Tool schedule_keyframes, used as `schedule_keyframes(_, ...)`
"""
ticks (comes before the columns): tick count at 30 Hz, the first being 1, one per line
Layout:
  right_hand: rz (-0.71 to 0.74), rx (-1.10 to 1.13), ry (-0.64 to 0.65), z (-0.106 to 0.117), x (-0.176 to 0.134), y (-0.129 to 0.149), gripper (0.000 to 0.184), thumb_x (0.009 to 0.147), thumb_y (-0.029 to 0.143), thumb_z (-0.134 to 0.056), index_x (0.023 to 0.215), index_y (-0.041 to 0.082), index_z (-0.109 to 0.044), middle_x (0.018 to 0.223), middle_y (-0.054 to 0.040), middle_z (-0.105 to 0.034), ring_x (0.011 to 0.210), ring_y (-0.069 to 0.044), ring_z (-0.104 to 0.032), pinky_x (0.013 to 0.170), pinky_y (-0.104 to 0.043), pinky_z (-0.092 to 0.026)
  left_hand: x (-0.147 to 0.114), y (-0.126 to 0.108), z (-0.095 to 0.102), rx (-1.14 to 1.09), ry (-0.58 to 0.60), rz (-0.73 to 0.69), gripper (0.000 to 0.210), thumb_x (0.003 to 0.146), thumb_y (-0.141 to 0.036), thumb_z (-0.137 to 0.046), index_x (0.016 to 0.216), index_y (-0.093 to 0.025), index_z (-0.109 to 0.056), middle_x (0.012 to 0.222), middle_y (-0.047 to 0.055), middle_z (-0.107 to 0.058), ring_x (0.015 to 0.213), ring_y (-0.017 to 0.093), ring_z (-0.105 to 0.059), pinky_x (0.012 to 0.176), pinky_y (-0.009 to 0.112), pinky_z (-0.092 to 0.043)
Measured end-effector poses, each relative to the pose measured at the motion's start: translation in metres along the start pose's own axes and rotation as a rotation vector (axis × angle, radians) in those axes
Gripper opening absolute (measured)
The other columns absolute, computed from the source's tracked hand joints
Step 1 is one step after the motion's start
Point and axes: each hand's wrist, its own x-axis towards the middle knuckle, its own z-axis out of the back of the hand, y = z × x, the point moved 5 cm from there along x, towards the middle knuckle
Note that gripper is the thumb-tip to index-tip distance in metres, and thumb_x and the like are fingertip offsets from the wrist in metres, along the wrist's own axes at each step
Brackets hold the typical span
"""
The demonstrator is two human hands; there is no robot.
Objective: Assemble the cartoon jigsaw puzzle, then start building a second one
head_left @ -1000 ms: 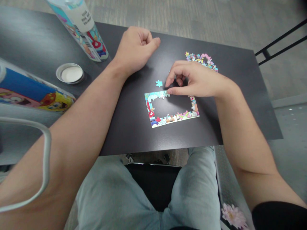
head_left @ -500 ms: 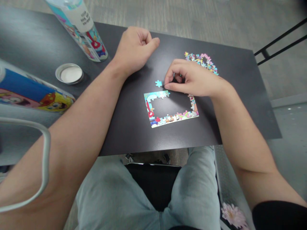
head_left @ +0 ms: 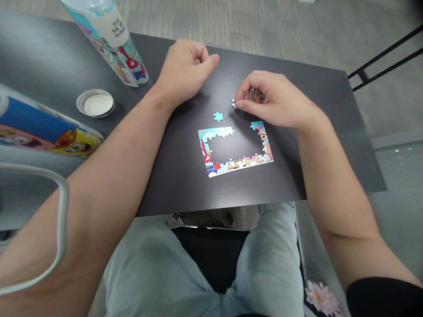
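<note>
I watch the right hand pinch a puzzle piece; left hand curled; puzzle border gapped along its far edge

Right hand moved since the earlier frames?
Yes: the right hand has shifted away from the puzzle border, toward the far side of the table.

Glossy puzzle border, smooth satiny tabletop.

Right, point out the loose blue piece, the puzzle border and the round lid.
Loose blue piece (head_left: 218, 116): head view, its middle.
Puzzle border (head_left: 235, 164): head view, its near strip.
Round lid (head_left: 98, 104): head view, its white middle.
</note>
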Motion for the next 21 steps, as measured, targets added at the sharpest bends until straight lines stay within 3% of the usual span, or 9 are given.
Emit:
schedule_keyframes(5, -0.018, -0.111, -0.074, 0.019, -0.002, -0.023, 0.012, 0.095, 0.037, -0.093, 0.100, 0.031, -0.084, 0.108, -0.0098, -0.079, 0.098, -0.029, -0.065, 0.101, -0.051, -0.048, 0.001, 0.003, -0.001, 0.002, -0.023, 0.000, 0.046, 0.093, -0.050, -0.076, 0.058, -0.036, -0.048, 0.064, 0.000, -0.042, 0.073, 0.024, -0.035, 0.077, 0.050, -0.026)
schedule_keyframes(13, -0.045, -0.044, -0.023, 0.015, -0.005, -0.025, 0.037, 0.088, 0.064, -0.109, 0.096, 0.037, -0.084, 0.100, -0.0062, -0.077, 0.095, -0.035, -0.066, 0.083, -0.050, -0.051, -0.001, 0.005, 0.000, -0.003, -0.004, 0.059, 0.048, 0.085, -0.070, -0.074, 0.059, -0.038, -0.051, 0.066, 0.002, -0.045, 0.077, 0.027, -0.037, 0.079, 0.052, -0.026)
schedule_keyframes(17, -0.036, -0.014, -0.058, 0.008, 0.000, -0.015, 0.038, 0.088, 0.061, -0.112, 0.106, 0.037, -0.088, 0.107, -0.0088, -0.079, 0.100, -0.037, -0.068, 0.085, -0.050, -0.056, -0.002, 0.004, 0.001, -0.002, -0.003, 0.063, 0.047, 0.083, -0.071, -0.073, 0.059, -0.038, -0.050, 0.065, 0.002, -0.045, 0.079, 0.027, -0.037, 0.079, 0.052, -0.025)
schedule_keyframes(21, -0.023, -0.009, -0.042, -0.001, 0.004, -0.010, 0.033, 0.091, 0.057, -0.112, 0.101, 0.035, -0.090, 0.116, -0.0097, -0.082, 0.095, -0.034, -0.070, 0.086, -0.051, -0.058, -0.002, 0.003, 0.001, 0.010, -0.005, 0.058, 0.047, 0.084, -0.071, -0.074, 0.059, -0.038, -0.050, 0.064, 0.002, -0.045, 0.078, 0.028, -0.036, 0.079, 0.051, -0.025)
